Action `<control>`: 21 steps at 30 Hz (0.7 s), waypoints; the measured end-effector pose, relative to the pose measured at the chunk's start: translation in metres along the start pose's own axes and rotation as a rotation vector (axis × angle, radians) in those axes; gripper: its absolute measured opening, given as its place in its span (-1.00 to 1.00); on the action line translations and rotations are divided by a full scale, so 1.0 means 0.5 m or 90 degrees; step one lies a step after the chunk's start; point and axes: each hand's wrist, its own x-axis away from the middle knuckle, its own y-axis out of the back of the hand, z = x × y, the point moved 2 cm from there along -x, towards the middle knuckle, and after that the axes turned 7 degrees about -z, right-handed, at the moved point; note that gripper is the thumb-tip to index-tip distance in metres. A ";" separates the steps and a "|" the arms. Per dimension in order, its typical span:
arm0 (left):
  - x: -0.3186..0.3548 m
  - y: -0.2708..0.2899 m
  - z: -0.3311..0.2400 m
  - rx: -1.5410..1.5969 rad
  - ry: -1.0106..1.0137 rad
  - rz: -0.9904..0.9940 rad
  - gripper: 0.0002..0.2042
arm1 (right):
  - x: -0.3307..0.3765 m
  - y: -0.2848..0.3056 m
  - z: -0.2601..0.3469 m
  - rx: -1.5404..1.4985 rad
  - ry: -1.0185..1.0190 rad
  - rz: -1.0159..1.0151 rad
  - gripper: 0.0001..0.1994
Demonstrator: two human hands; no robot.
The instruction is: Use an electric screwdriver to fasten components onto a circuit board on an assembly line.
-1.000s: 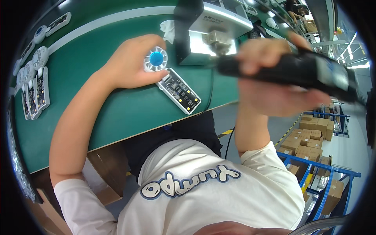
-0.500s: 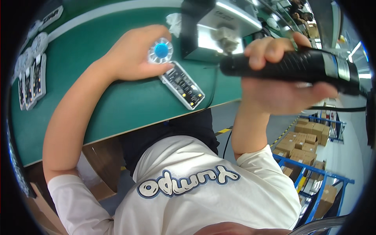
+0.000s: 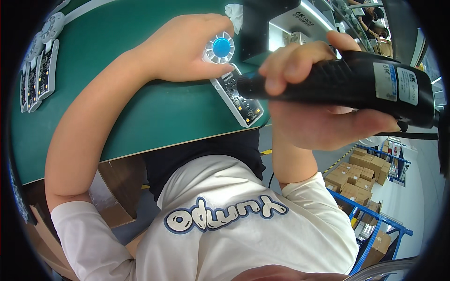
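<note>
My left hand (image 3: 187, 49) is closed around the round head of a white plastic device (image 3: 220, 48) with a blue centre. The device's long handle lies on the green table, showing a circuit board (image 3: 246, 105) with small yellow parts. My right hand (image 3: 309, 110) grips a black electric screwdriver (image 3: 347, 82), held nearly level with a cable at its rear end. Its front end overlaps the board in the picture; whether the bit touches a screw is hidden.
More white devices with bare circuit boards (image 3: 47, 70) are lined up at the table's left. Behind the screwdriver stands a black and silver box-like machine (image 3: 300, 23), with a crumpled white tissue (image 3: 234, 18) beside it. Cartons (image 3: 358, 175) and a blue rack (image 3: 382, 218) are to the right.
The screwdriver has come left and slightly down, so its front end now overlaps the board. In the picture, my left hand and the device appear farther right and up; the view has also shifted.
</note>
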 end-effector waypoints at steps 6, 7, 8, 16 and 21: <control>-0.005 -0.003 -0.012 -0.003 0.035 0.007 -0.56 | -0.007 -0.015 -0.015 -0.080 -0.041 0.013 0.10; -0.001 -0.007 -0.016 0.001 0.032 0.011 -0.56 | -0.005 -0.005 -0.020 -0.075 -0.036 0.009 0.10; -0.006 -0.005 -0.014 -0.001 0.023 0.010 -0.57 | -0.007 0.013 -0.034 -0.112 -0.040 0.049 0.09; -0.001 0.009 -0.008 0.009 0.023 0.014 -0.58 | -0.040 0.113 0.082 0.016 0.206 -0.114 0.02; -0.002 0.019 0.010 -0.026 0.058 0.044 -0.55 | -0.046 0.143 0.042 0.134 0.228 -0.236 -0.02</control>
